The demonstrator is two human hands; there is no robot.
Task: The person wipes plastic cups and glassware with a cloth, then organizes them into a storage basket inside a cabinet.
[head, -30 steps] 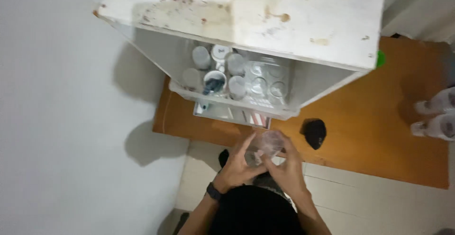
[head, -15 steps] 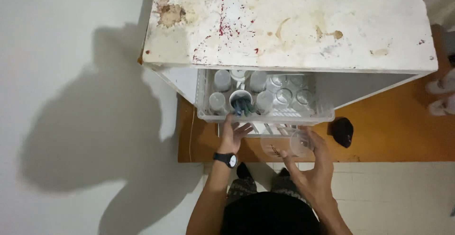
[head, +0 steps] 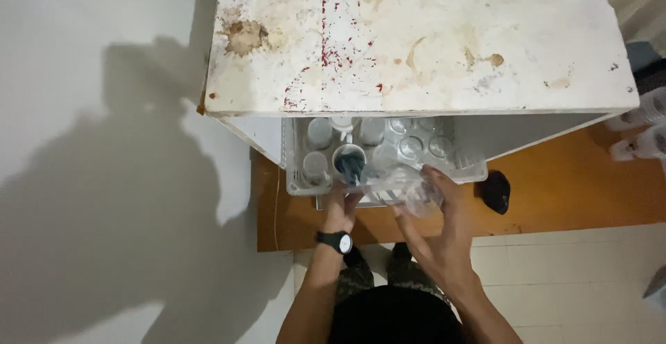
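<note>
under the stained white tabletop [head: 423, 39], a clear plastic tray [head: 298, 177] packed with upright glass jars [head: 319, 132] and one dark-filled cup [head: 348, 160]. left hand [head: 341, 202], black wristwatch [head: 336, 241] on the wrist, reaching to the tray's front edge just below that cup; fingers partly hidden, open or closed impossible to tell. right hand [head: 440, 222] just beside, fingers curled around a clear glass jar [head: 409, 190] held at the tray's front. orange wooden floor panel [head: 576, 191] beneath, black object [head: 496, 191] lying on it.
</note>
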